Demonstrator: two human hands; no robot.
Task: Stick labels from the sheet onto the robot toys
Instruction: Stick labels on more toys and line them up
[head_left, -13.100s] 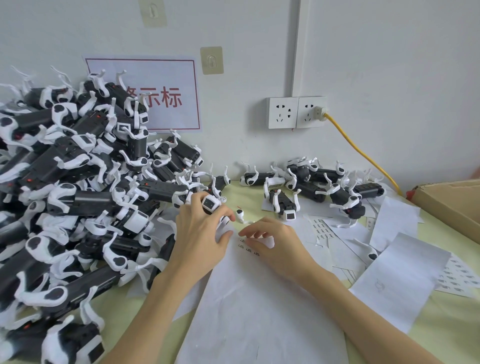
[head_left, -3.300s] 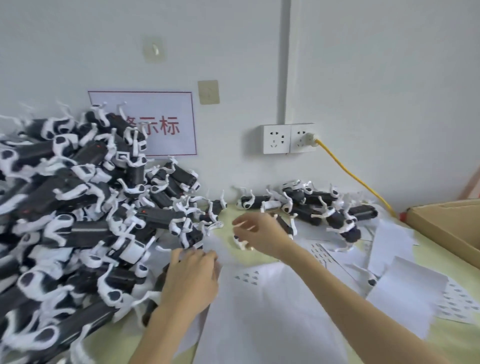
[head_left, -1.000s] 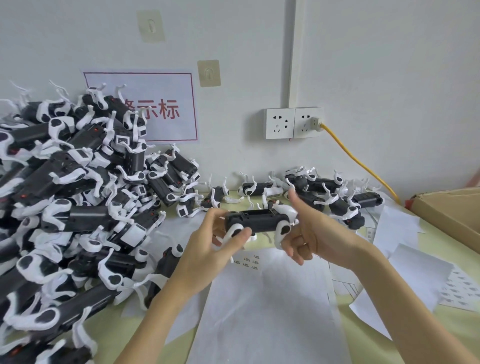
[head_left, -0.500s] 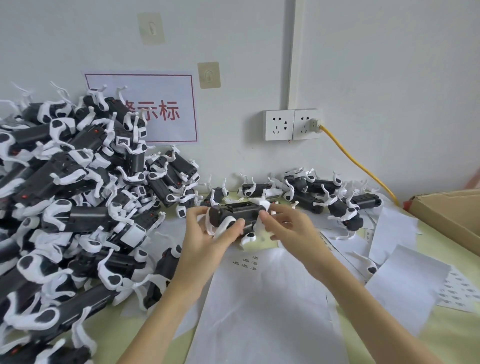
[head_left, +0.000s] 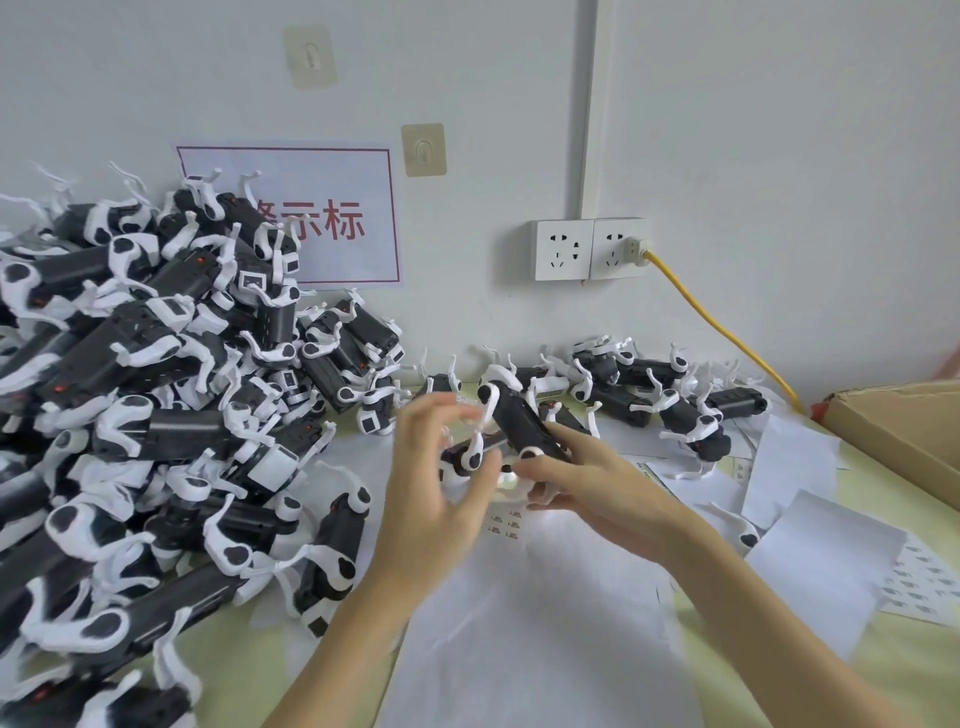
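Note:
A black robot toy with white legs (head_left: 511, 423) is held tilted above the table, its head end toward the wall. My right hand (head_left: 597, 480) grips its near end from the right, fingers curled under the body. My left hand (head_left: 436, 483) is blurred, its fingers spread and loosely bent beside the toy's left white leg, with no clear grip. Below both hands lies the white label sheet (head_left: 519, 623), with a few small labels (head_left: 504, 522) left near its far edge.
A big heap of robot toys (head_left: 156, 415) fills the left side. A smaller group of toys (head_left: 649, 395) lies by the wall. Loose backing sheets (head_left: 810, 566) and a sheet with several labels (head_left: 924, 577) lie right, near a cardboard box (head_left: 893, 426). A yellow cable (head_left: 717, 322) runs from the wall socket.
The toy has turned from lying level across both hands to pointing away from me. My right hand has shifted to its near end, and my left hand's fingers have opened off the body.

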